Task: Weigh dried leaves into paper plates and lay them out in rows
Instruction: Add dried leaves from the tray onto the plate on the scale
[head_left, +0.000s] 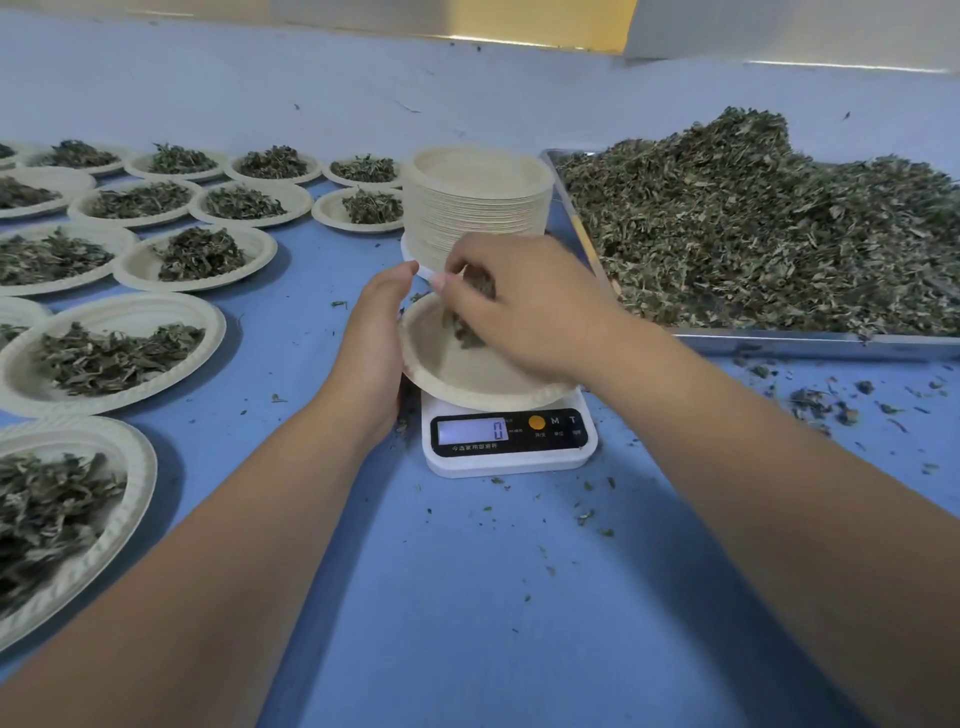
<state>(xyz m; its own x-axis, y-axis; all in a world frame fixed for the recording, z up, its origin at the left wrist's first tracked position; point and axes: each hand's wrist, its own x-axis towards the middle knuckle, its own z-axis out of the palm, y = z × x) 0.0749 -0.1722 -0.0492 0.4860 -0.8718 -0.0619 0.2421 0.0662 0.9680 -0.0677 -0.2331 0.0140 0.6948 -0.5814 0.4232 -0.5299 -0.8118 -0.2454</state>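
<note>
A paper plate (467, 376) sits on a small white digital scale (509, 441) whose display reads 0. My right hand (524, 306) hovers over the plate with its fingers closed on a pinch of dried leaves (475, 288), some of them dropping into the plate. My left hand (376, 332) rests against the plate's left rim, fingers curled at its edge. Behind the scale stands a tall stack of empty paper plates (475, 202). A metal tray (810, 343) at the right holds a big heap of dried leaves (769, 223).
Several filled paper plates (111, 353) lie in rows across the left of the blue table (467, 597). Loose leaf crumbs (821, 402) are scattered in front of the tray and around the scale. A pale wall runs along the back.
</note>
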